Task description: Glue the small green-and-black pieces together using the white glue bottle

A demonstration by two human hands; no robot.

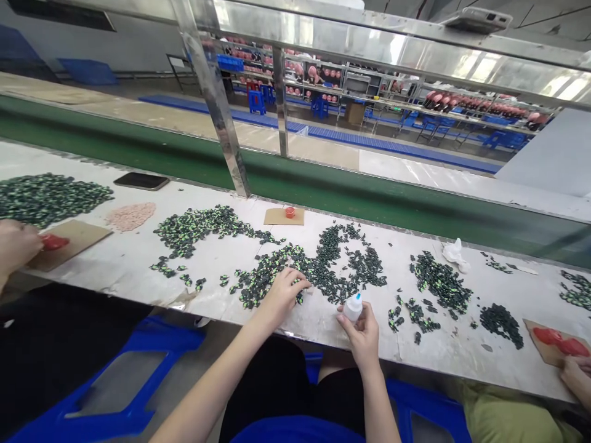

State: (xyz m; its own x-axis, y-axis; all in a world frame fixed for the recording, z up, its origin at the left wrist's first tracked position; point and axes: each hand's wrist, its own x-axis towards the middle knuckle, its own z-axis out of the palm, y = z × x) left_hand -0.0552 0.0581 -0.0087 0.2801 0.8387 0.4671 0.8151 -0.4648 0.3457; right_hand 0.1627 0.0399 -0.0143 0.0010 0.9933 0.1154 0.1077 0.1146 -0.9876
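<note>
My left hand (pixel 284 294) rests on a heap of small dark green and black parts (pixel 323 267) on the white bench (pixel 129 264), its fingers curled together on the pieces. What it pinches is too small to name. My right hand (pixel 362 335) grips a small white squeeze bottle with a blue tip (pixel 353 306), held upright just above the bench's front edge.
More heaps of the parts lie left (pixel 198 227) and right (pixel 441 283). A cardboard square with a red cap (pixel 289 213) sits behind. Other people's hands work at far left (pixel 16 246) and far right (pixel 577 372). A phone (pixel 141 181), pink pile (pixel 130 216) and green conveyor (pixel 323 191) lie beyond.
</note>
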